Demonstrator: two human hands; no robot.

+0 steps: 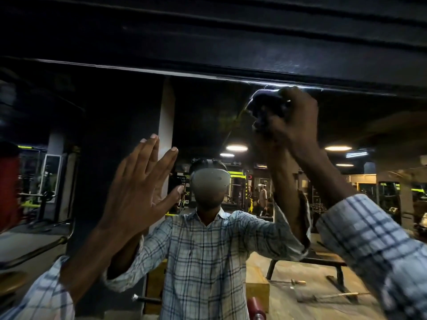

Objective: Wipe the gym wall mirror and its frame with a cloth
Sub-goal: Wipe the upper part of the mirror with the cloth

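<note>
Pretty dark up top, so the bunched dark cloth [265, 107] is hard to make out, half buried in the gripping right hand [293, 121] at 1 o'clock. It's right under the black top frame [208, 63], which runs 9-to-3. The left hand [138, 181], fingers spread toward 12, touches the big wall mirror [104, 116], whose sides are cut off.

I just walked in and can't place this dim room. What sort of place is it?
Most likely a gym: the big wall mirror reflects a flat bench, yellow-trimmed weight machines and a barbell on the floor.
</note>
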